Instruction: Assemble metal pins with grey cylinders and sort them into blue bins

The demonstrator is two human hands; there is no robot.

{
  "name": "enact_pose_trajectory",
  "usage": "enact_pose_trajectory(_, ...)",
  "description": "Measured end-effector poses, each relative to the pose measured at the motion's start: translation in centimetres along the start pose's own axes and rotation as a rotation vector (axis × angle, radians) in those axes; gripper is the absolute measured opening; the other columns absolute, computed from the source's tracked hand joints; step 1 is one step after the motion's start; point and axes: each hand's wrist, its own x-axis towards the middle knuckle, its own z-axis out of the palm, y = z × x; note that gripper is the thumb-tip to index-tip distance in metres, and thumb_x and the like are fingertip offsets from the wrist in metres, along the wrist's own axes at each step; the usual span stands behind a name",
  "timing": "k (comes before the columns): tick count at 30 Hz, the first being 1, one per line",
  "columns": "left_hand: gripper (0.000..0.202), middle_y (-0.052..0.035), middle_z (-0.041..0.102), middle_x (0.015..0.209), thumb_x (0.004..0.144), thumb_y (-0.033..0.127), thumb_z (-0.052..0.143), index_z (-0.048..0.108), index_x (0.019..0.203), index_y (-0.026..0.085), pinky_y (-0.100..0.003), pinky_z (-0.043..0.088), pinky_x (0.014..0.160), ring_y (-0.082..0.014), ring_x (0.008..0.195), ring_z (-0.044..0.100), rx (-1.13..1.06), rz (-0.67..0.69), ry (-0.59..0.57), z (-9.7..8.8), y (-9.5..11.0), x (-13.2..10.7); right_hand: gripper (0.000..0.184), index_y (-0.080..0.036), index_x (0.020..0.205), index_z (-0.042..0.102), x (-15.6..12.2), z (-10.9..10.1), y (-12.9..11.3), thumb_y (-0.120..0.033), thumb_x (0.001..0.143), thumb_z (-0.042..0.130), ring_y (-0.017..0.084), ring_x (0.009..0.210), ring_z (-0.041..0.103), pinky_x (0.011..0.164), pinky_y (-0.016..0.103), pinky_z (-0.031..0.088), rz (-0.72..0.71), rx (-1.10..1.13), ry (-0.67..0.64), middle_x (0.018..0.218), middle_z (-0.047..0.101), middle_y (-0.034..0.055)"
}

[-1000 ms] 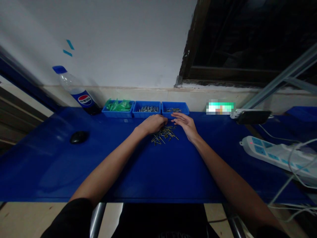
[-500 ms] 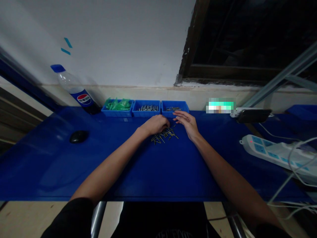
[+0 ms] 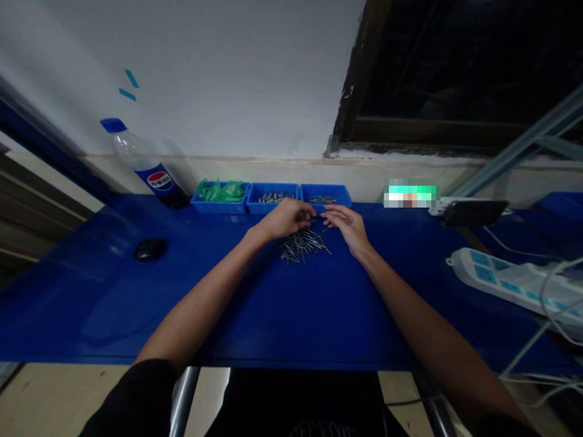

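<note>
A loose pile of thin metal rods (image 3: 303,244), some brass-coloured and some dark, lies on the blue table (image 3: 291,315). My left hand (image 3: 288,218) is over the pile's upper left, its thumb and forefinger pinched on what looks like one thin metal rod. To the right, my right hand (image 3: 348,227) has its fingers stretched toward the left fingertips with a small gap between the hands; I make out nothing firmly held in it. Behind the hands stands a blue bin with similar thin rods (image 3: 323,199). The middle bin (image 3: 259,208) holds short grey metal pieces.
A third blue bin (image 3: 218,207) contains green plastic pieces. On the left are a cola bottle (image 3: 157,179) and a black mouse (image 3: 150,249). A phone on a stand (image 3: 476,212) and a white power strip (image 3: 505,282) with cables occupy the right side.
My left hand has lifted slightly from the pile, uncovering more rods, and its fingertips now face the right hand. The right hand's fingers have come a little closer together. The view has shifted slightly.
</note>
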Motion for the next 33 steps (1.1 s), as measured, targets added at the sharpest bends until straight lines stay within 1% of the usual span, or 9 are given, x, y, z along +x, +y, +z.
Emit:
enact_pose_trajectory(4, 0.032, -0.0026, 0.073, 0.083, 0.079, 0.025, 0.075, 0.066, 0.109, 0.016, -0.027, 0.051, 0.068, -0.0154, 0.073, 0.069, -0.089, -0.017, 0.060, -0.3, 0.4, -0.1, 0.034, -0.022, 0.100, 0.081, -0.1, 0.2, 0.1, -0.049, 0.078, 0.082, 0.020, 0.068, 0.071, 0.072, 0.038, 0.058, 0.006, -0.043, -0.086, 0.079, 0.079, 0.0055)
enact_pose_trajectory(9, 0.035, -0.0032, 0.073, 0.086, 0.079, 0.027, 0.078, 0.059, 0.106, 0.017, -0.026, 0.053, 0.068, -0.0146, 0.074, 0.070, -0.168, -0.025, 0.032, -0.2, 0.8, -0.2, 0.030, -0.023, 0.095, 0.083, -0.4, 0.5, 0.1, -0.044, 0.074, 0.087, 0.021, 0.074, 0.074, 0.080, 0.042, 0.060, 0.067, 0.018, -0.178, 0.085, 0.081, 0.0071)
enact_pose_trajectory(14, 0.034, -0.0053, 0.073, 0.087, 0.077, 0.030, 0.082, 0.064, 0.101, 0.014, -0.025, 0.053, 0.067, -0.0154, 0.075, 0.072, -0.123, -0.035, -0.041, -0.4, 0.6, -0.1, 0.030, -0.022, 0.091, 0.083, -0.3, 0.5, 0.2, -0.043, 0.071, 0.090, 0.022, 0.076, 0.075, 0.082, 0.044, 0.061, 0.111, 0.052, -0.166, 0.084, 0.081, 0.0076)
enact_pose_trajectory(17, 0.031, -0.0085, 0.076, 0.088, 0.082, 0.033, 0.079, 0.071, 0.103, 0.012, -0.027, 0.052, 0.071, -0.0168, 0.077, 0.071, 0.028, -0.060, -0.121, -0.9, 0.0, -0.2, 0.027, -0.022, 0.087, 0.083, -0.2, 0.4, 0.2, -0.041, 0.069, 0.091, 0.022, 0.072, 0.074, 0.080, 0.044, 0.061, 0.091, 0.019, -0.109, 0.080, 0.080, 0.0060)
enact_pose_trajectory(20, 0.022, -0.0099, 0.079, 0.094, 0.088, 0.025, 0.069, 0.076, 0.105, 0.013, -0.028, 0.052, 0.078, -0.0175, 0.084, 0.072, 0.190, -0.054, -0.184, -1.4, -0.5, -0.5, 0.031, -0.024, 0.098, 0.083, -0.1, 0.5, -0.1, -0.039, 0.071, 0.089, 0.024, 0.086, 0.076, 0.091, 0.047, 0.061, 0.010, 0.019, -0.055, 0.095, 0.082, 0.0066)
enact_pose_trajectory(23, 0.026, -0.0097, 0.080, 0.101, 0.087, 0.018, 0.067, 0.078, 0.110, 0.015, -0.028, 0.052, 0.082, -0.0179, 0.089, 0.073, 0.234, -0.061, -0.271, -1.5, -0.6, -0.7, 0.054, -0.029, 0.126, 0.076, 0.0, 0.6, -0.2, -0.035, 0.073, 0.088, 0.027, 0.107, 0.074, 0.103, 0.050, 0.057, -0.051, 0.038, -0.073, 0.131, 0.076, 0.0074)
enact_pose_trajectory(25, 0.029, -0.0101, 0.080, 0.103, 0.086, 0.017, 0.067, 0.079, 0.112, 0.015, -0.029, 0.053, 0.084, -0.0189, 0.090, 0.073, 0.233, -0.085, -0.317, -1.3, -0.5, -0.7, 0.067, -0.032, 0.139, 0.068, 0.0, 0.6, -0.2, -0.033, 0.074, 0.086, 0.028, 0.114, 0.072, 0.106, 0.051, 0.056, -0.057, 0.046, -0.095, 0.143, 0.069, 0.0074)
enact_pose_trajectory(28, 0.030, -0.0107, 0.079, 0.103, 0.085, 0.016, 0.067, 0.079, 0.113, 0.014, -0.030, 0.053, 0.083, -0.0198, 0.090, 0.072, 0.241, -0.113, -0.347, -1.0, -0.3, -0.5, 0.068, -0.034, 0.142, 0.065, 0.0, 0.5, 0.0, -0.030, 0.077, 0.084, 0.029, 0.116, 0.072, 0.109, 0.053, 0.054, -0.058, 0.055, -0.107, 0.145, 0.067, 0.0075)
enact_pose_trajectory(33, 0.025, -0.0098, 0.079, 0.096, 0.083, 0.008, 0.064, 0.079, 0.102, 0.013, -0.027, 0.050, 0.078, -0.0182, 0.086, 0.072, 0.269, -0.137, -0.336, -0.6, -0.2, -0.4, 0.051, -0.031, 0.128, 0.073, -0.1, 0.4, 0.2, -0.033, 0.078, 0.084, 0.028, 0.110, 0.074, 0.108, 0.054, 0.054, -0.040, 0.049, -0.094, 0.135, 0.073, 0.0080)
